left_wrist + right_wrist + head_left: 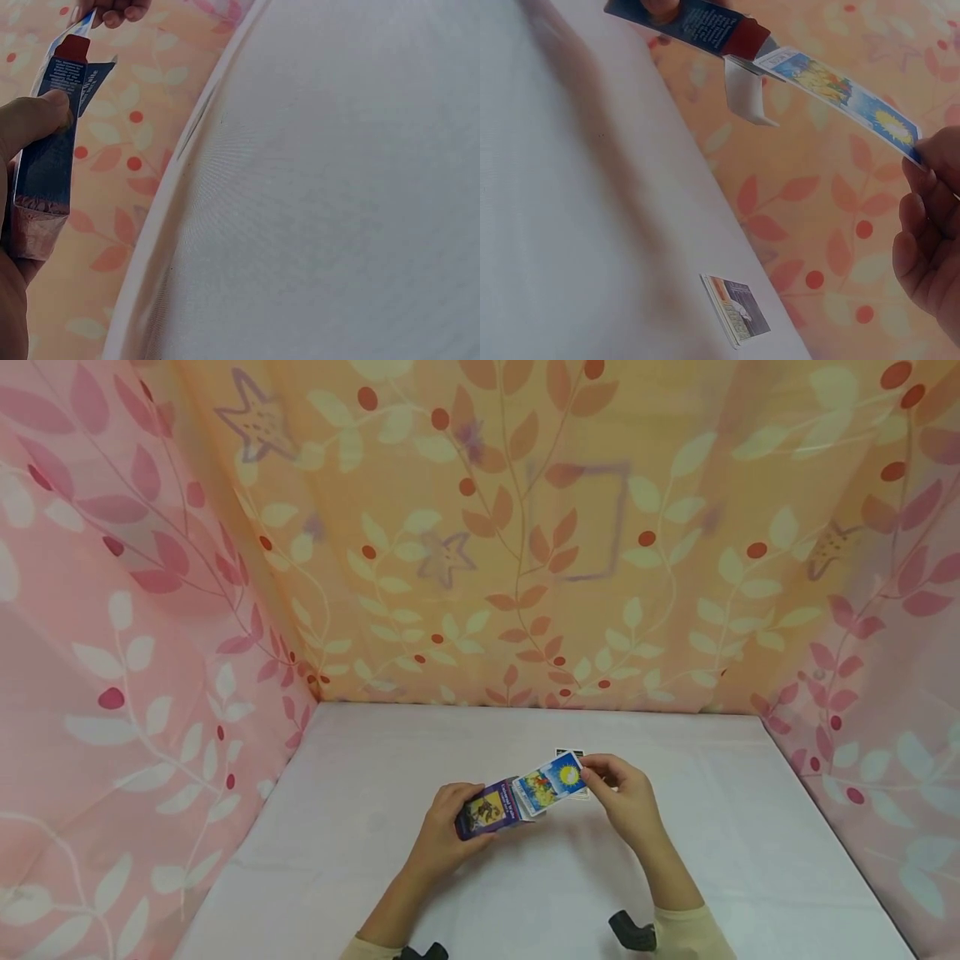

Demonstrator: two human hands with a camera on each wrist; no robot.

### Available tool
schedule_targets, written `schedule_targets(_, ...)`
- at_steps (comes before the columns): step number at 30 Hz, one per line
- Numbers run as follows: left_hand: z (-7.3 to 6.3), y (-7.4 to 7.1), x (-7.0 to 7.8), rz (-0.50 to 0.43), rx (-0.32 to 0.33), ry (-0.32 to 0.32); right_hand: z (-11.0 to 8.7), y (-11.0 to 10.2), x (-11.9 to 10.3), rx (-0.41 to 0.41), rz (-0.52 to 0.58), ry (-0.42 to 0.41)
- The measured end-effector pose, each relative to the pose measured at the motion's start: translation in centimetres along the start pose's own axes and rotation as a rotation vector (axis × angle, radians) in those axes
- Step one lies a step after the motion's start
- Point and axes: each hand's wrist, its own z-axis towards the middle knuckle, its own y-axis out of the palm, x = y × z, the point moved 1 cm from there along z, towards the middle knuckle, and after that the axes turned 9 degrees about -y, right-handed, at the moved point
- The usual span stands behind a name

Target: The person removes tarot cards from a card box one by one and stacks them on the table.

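My left hand point(441, 833) grips a dark blue and purple card box point(487, 810) round its sides, with a picture on the face turned up. The box is tilted, its mouth toward the right. From that mouth sticks a blue card with a yellow sun point(551, 783); whether other cards are behind it, I cannot tell. My right hand point(628, 800) pinches the card's far end between thumb and fingers. A box flap point(746, 94) hangs open in the right wrist view. Below the right hand, a small stack of cards point(739, 311) lies on the table, mostly hidden in the head view.
A white-covered table point(337, 777) spreads beneath both hands. Leaf-patterned fabric encloses it: an orange back wall point(480, 635) and pink side walls point(135, 652). A black curved piece point(632, 932) shows at the right wrist, another point(426, 952) at the left.
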Motion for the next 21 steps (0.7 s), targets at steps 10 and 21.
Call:
schedule_targets(10,0.1,-0.1,0.0,0.001,0.001,0.012,0.3,-0.6,0.0,0.01,0.006,0.028)
schedule_targets(21,-0.1,-0.1,0.1,0.003,-0.004,0.007,1.1,-1.5,0.8,0.051,-0.031,-0.023)
